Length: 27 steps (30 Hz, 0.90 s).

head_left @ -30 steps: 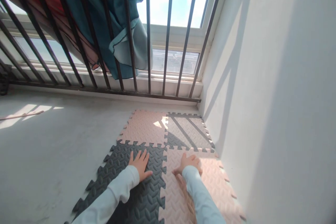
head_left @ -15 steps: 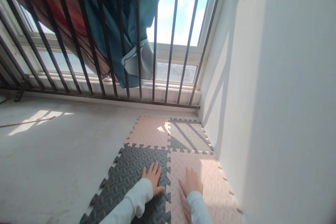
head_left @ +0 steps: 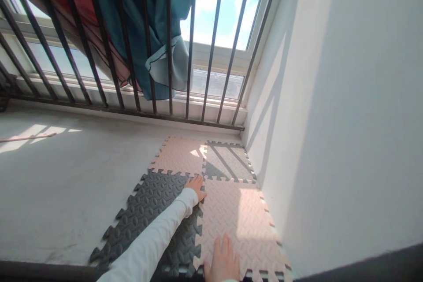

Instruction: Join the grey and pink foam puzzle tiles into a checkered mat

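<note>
Interlocking foam floor tiles (head_left: 228,211), pink and dark grey: four joined against white wall (head_left: 330,119); your left hand (head_left: 197,184) presses centre seam, fingers together; right hand (head_left: 222,264) flat, fingers together; floor beyond bare.

Four foam mat tiles (head_left: 231,211) lie on the floor (head_left: 66,176), in the far right corner, against the wall (head_left: 330,119). Railing (head_left: 132,53) stands beyond them; cloth (head_left: 155,31) hangs behind it, left.

Four interlocking foam tiles, flat on the floor against the right wall: dark grey tile (head_left: 152,216) near left, pink tile (head_left: 236,220) near right.
</note>
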Available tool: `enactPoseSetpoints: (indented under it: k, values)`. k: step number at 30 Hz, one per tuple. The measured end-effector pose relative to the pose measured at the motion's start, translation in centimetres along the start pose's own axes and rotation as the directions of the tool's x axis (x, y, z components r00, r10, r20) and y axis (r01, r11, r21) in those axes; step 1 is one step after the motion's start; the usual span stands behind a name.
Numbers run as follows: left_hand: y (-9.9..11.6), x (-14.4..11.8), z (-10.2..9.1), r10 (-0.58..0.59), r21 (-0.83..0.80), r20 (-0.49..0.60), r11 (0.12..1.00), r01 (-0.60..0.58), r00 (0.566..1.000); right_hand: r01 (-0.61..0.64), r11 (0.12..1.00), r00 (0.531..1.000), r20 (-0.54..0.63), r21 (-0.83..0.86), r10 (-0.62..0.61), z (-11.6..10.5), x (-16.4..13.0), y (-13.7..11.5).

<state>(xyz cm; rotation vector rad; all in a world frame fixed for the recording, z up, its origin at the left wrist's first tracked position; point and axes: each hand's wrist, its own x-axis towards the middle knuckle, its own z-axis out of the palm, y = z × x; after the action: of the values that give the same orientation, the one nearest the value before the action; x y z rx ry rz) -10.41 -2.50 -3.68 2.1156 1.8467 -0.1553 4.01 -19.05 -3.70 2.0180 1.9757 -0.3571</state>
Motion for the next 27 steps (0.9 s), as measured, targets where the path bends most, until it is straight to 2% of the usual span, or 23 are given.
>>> enactPoseSetpoints:
  k: [5, 8, 13, 18, 23, 27]
  values:
    - [0.0, -0.9, -1.4, 0.018, 0.019, 0.066, 1.0, -0.019, 0.998, 0.03, 0.999, 0.999, -0.017, 0.031, -0.029, -1.0, -0.5, -0.1]
    - [0.1, -3.2, -1.2, 0.065, 0.029, 0.129, 0.997, -0.069, 0.99, 0.039, 0.997, 0.999, -0.004, 0.064, -0.039, -1.4, -0.7, 0.0]
    - [0.7, -10.3, 1.4, 0.159, 0.027, 0.16, 0.986, -0.165, 0.974, 0.068, 0.994, 0.998, -0.003, 0.08, -0.068, -1.9, -1.0, 0.7]
    - [1.8, -16.6, 4.8, 0.136, 0.004, 0.121, 0.99, -0.138, 0.983, 0.128, 0.985, 0.992, -0.025, 0.113, -0.126, -1.7, -1.6, 1.6]
    - [2.8, -18.5, 7.3, 0.068, 0.006, 0.089, 0.998, -0.069, 0.994, 0.181, 0.978, 0.983, -0.026, 0.104, -0.179, -1.2, -2.7, 1.9]
    - [3.4, -18.2, 7.4, 0.015, 0.013, 0.036, 1.0, -0.015, 0.999, 0.207, 0.975, 0.978, -0.01, 0.078, -0.207, -1.2, -3.4, 2.1]
